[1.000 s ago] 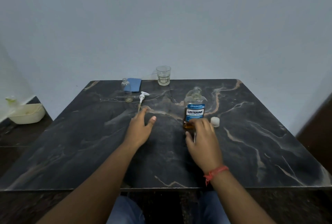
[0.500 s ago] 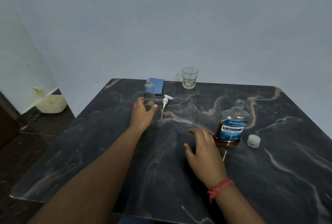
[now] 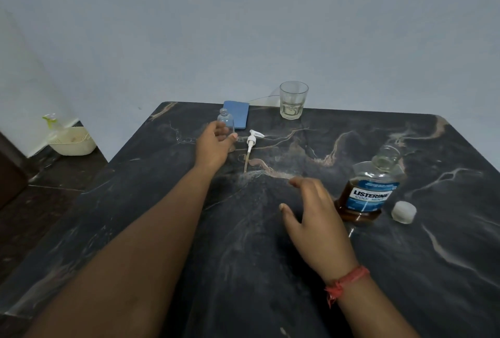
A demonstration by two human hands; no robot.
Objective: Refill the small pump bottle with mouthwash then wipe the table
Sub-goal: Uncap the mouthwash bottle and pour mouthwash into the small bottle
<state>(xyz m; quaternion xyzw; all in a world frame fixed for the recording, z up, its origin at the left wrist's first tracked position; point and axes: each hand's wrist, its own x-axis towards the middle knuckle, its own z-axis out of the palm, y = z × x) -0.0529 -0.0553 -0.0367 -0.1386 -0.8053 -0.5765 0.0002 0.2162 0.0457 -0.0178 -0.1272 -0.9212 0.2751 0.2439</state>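
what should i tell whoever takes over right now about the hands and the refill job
Left hand: closing round the small clear empty bottle, grip not certain.
Right hand: open, above the dark marble table, holding nothing.
White pump head lies beside the small bottle.
Open amber mouthwash bottle with blue label stands upright, its white cap beside it.
Done: both bottles opened.
Left: pour, refit pump, wipe with the blue cloth.

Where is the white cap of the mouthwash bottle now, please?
In the head view, the white cap lies on the table at the right, just right of the open mouthwash bottle, apart from both hands.
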